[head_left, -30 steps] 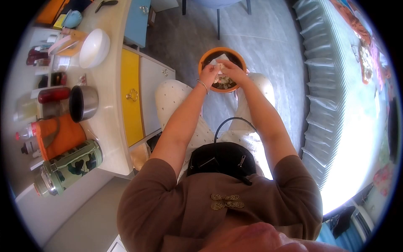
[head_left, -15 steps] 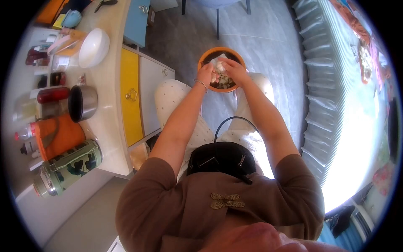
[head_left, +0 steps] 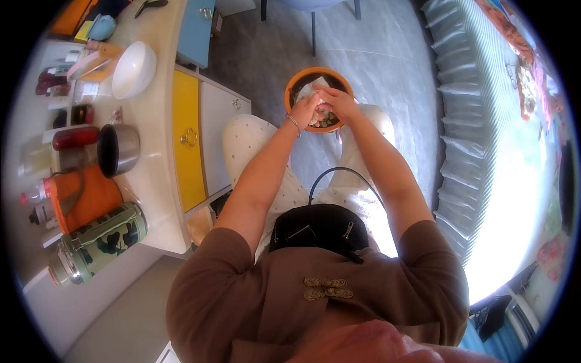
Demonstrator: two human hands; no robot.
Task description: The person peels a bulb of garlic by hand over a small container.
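An orange-rimmed round bin (head_left: 292,78) stands on the floor between my knees, with pale scraps (head_left: 327,118) and something white (head_left: 310,89) inside. Both hands are together over its opening. My left hand (head_left: 304,110), with a bracelet at the wrist, is curled, with small pale pieces at its fingers. My right hand (head_left: 339,104) reaches across to it with bent fingers touching the left. What lies between the fingers is too small to make out.
On the left, a desk (head_left: 158,157) holds a white bowl (head_left: 134,70), a metal pot (head_left: 126,150), a camouflage flask (head_left: 112,236) and an orange bag (head_left: 85,196). A bed with a ruffled cover (head_left: 463,139) is on the right. A chair (head_left: 314,30) stands ahead.
The hands have stayed over the bin while their fingers shifted. The left hand has turned and moved slightly towards the right hand, and the two now overlap more.
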